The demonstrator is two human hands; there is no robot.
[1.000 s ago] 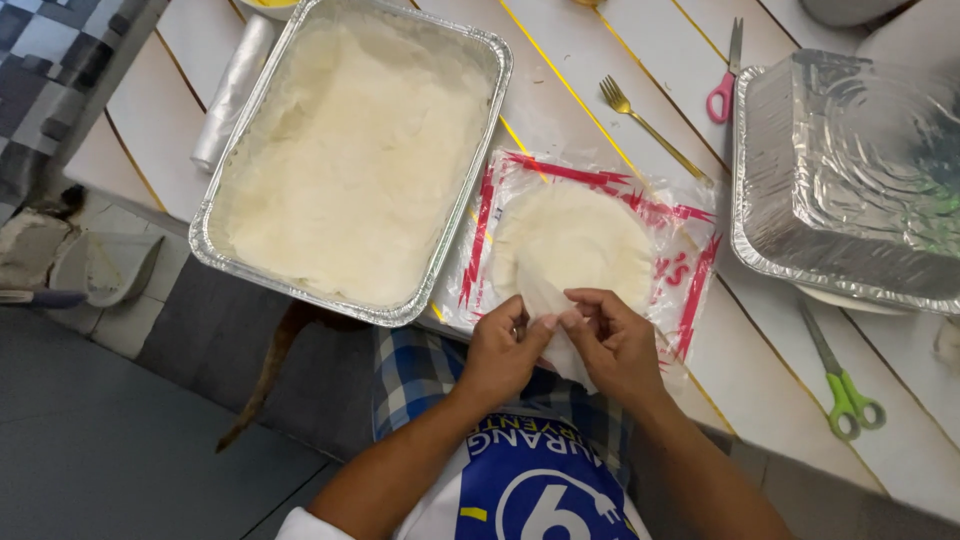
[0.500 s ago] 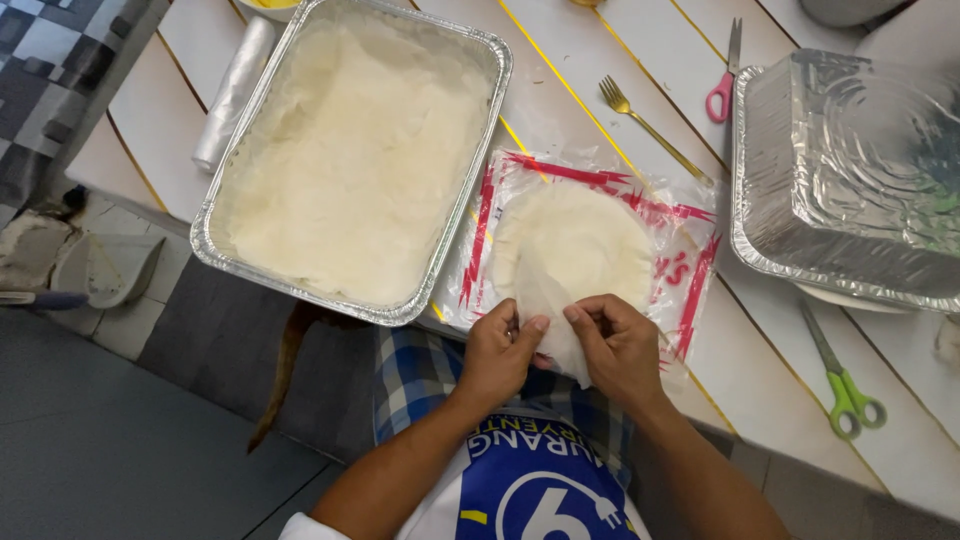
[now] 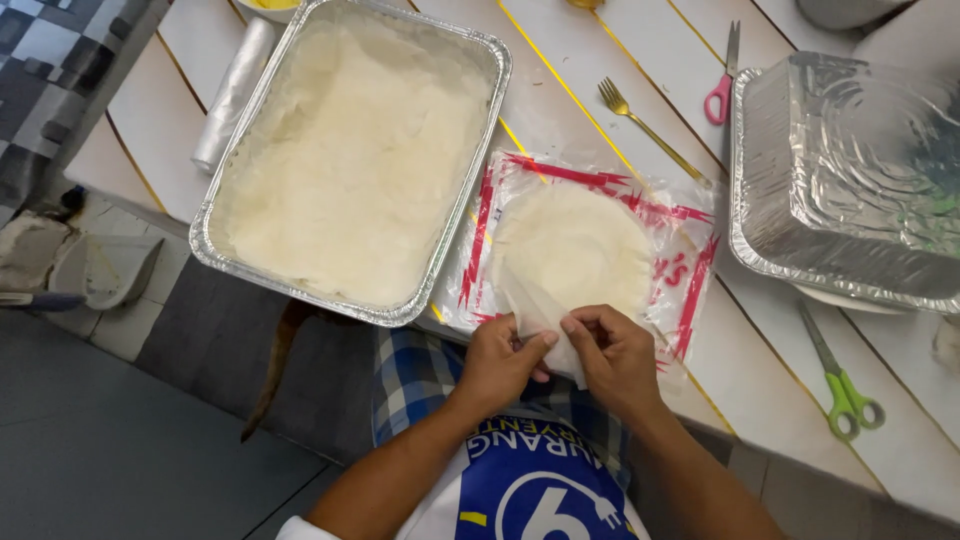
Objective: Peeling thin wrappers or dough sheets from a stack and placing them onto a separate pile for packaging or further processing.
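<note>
Partly hiding it, left hand (image 3: 497, 362) and right hand (image 3: 614, 355) pinch a thin wrapper sheet (image 3: 540, 318), its lower edge unseen.

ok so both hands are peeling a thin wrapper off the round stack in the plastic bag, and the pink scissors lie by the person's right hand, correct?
Not quite. The head view shows green scissors nearest the right hand; the pink scissors lie at the table's far side beside the fork. The rest holds: left hand and right peel a wrapper off the stack in the bag.

Both forearms reach forward, close together; the left hand (image 3: 500, 360) and right hand (image 3: 618, 358) meet, knuckles up, fingers (image 3: 585, 325) curled in a pinch, thumbs tucked inward.
</note>
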